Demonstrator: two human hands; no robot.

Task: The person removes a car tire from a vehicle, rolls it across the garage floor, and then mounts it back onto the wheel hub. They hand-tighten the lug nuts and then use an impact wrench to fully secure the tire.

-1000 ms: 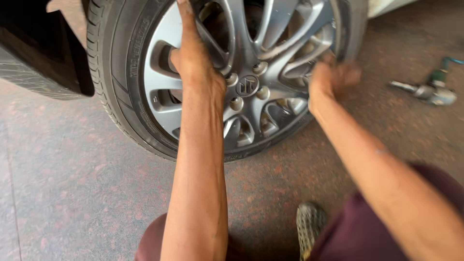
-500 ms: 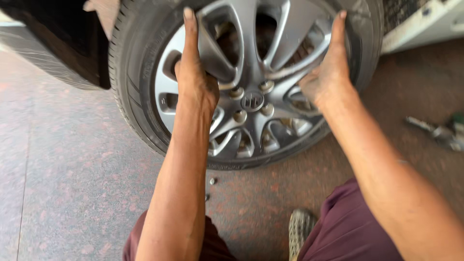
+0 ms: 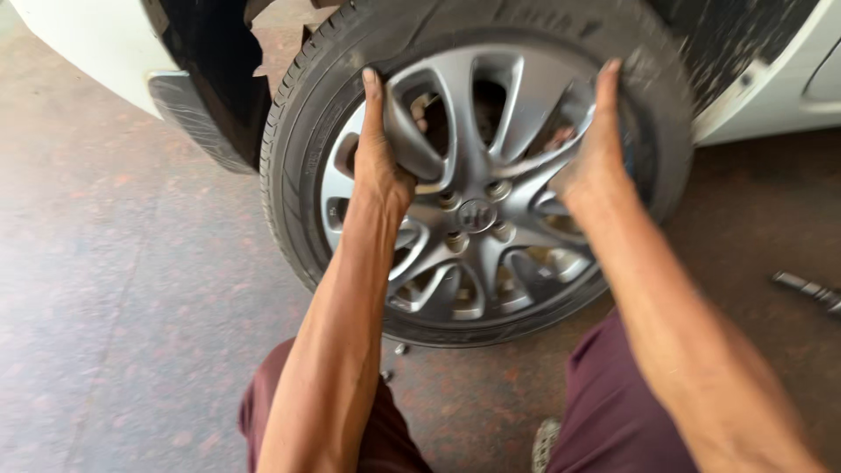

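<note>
Gripping alloy wheel (image 3: pixel 477 215) spokes w/ left hand (image 3: pixel 381 166) & right hand (image 3: pixel 596 144).

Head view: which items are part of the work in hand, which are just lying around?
In hand:
- wheel, alloy rim and tyre
- left hand, gripping a spoke
- right hand, on the rim edge

Lying about:
- metal tool on the floor, far right
- small loose pieces under the tyre

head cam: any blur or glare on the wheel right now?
Head view: motion blur smears the right hand and the tyre edge beside it; left hand and alloy wheel spokes are sharper. Soft daylight, mild sheen on the spokes, no harsh glare; wheel arch in deep shadow.
</note>
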